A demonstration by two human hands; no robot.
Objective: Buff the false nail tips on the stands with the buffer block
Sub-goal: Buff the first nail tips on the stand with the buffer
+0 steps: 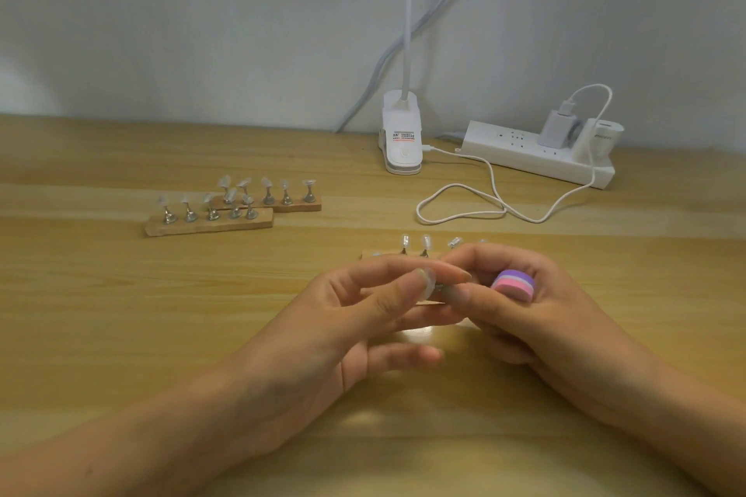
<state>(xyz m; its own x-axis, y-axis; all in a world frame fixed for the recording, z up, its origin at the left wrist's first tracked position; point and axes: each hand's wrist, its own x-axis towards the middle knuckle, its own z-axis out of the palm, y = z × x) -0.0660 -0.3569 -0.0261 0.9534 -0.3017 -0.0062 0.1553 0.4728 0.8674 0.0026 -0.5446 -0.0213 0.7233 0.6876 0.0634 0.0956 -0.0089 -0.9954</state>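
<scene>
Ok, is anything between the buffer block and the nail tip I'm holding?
Only fingers: the buffer block is tucked in the right hand, whose fingertips meet the left hand pinching the nail tip. Nothing else visible lies between them.

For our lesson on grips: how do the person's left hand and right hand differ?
The left hand pinches a clear nail tip between thumb and forefinger; the right hand curls round the pink-and-purple buffer block. The left hand's lower fingers stretch out; the right hand's are curled. Both are held over the table, fingertips meeting.
</scene>
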